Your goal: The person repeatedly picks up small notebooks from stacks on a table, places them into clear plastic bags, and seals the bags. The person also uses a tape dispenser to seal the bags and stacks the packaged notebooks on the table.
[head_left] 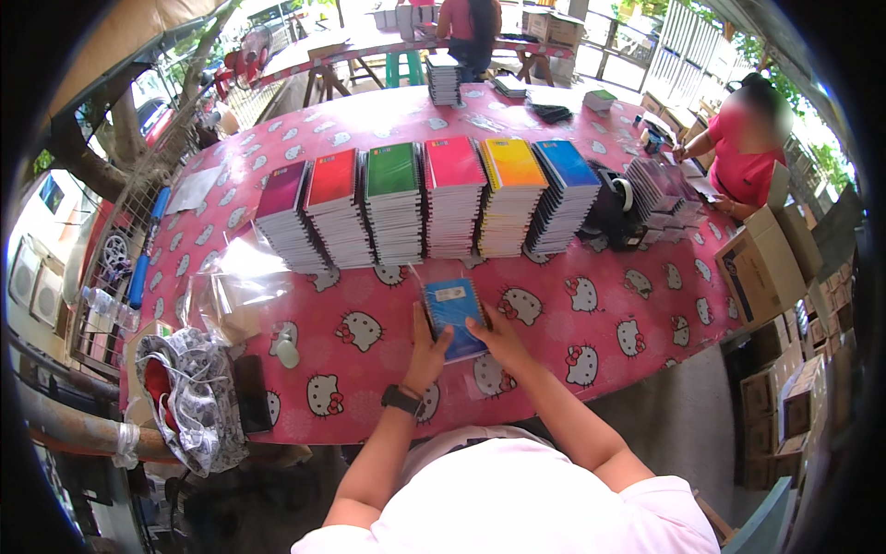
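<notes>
While reaching over the near edge of the tabletop [614,392] with forearms [377,462] converging, grips a blue notebook [450,308] between left hand [428,351] and right hand [499,336], with thumbs [476,327] on its cover; holds it inward from that edge's middle, short of the stacked notebooks [454,198].

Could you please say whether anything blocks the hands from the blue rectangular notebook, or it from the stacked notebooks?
Nothing visible: the left hand and right hand hold the blue notebook, with pink patterned tablecloth before the multicoloured stacked notebooks.
</notes>
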Demonstrator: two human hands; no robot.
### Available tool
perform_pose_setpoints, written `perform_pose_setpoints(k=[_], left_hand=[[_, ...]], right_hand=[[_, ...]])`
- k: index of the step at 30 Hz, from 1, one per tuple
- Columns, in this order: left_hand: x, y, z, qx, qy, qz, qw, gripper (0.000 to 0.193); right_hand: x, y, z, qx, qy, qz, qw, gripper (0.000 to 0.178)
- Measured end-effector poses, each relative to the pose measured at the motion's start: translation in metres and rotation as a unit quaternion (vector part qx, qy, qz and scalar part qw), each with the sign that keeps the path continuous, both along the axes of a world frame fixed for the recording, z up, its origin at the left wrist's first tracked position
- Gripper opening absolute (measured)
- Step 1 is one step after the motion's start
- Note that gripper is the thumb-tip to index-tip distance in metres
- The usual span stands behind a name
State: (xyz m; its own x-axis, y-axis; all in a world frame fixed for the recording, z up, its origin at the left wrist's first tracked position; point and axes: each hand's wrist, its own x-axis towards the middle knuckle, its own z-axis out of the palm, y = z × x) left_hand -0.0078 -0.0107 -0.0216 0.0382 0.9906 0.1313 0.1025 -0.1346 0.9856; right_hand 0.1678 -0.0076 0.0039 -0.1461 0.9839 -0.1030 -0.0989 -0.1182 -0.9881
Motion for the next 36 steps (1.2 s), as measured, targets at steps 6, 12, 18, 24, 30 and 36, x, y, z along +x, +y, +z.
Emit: perform_pose_setpoints(k=[6,12,18,24,30,36], left_hand=[[0.030,-0.023,0.091,0.050,-0.208,-0.111,0.971,0.109],[0.064,-0.027,0.052,0.060,-0.095,-0.166,0.980,0.105],[0.076,-0.022,0.034,0.072,0.017,-0.120,0.990,0.090],[0.075,-0.070,0.089,0.077,-0.069,-0.022,0.994,0.073],[0.068,-0.084,0.091,0.194,0.246,-0.020,0.949,0.076],[0.047,-0.058,0.112,0.181,0.314,-0.135,0.922,0.081]], right_hand=[[0.035,-0.023,0.080,0.066,0.162,0.064,0.982,0.083],[0.077,-0.027,0.027,0.176,-0.097,0.060,0.978,0.082],[0.092,-0.017,0.016,0.127,-0.224,0.077,0.963,0.087],[0.135,-0.038,0.076,0.266,-0.182,0.079,0.943,0.068],[0.129,-0.024,0.096,0.339,-0.274,0.222,0.872,0.068],[0.135,0.002,0.098,0.302,-0.313,0.338,0.835,0.083]])
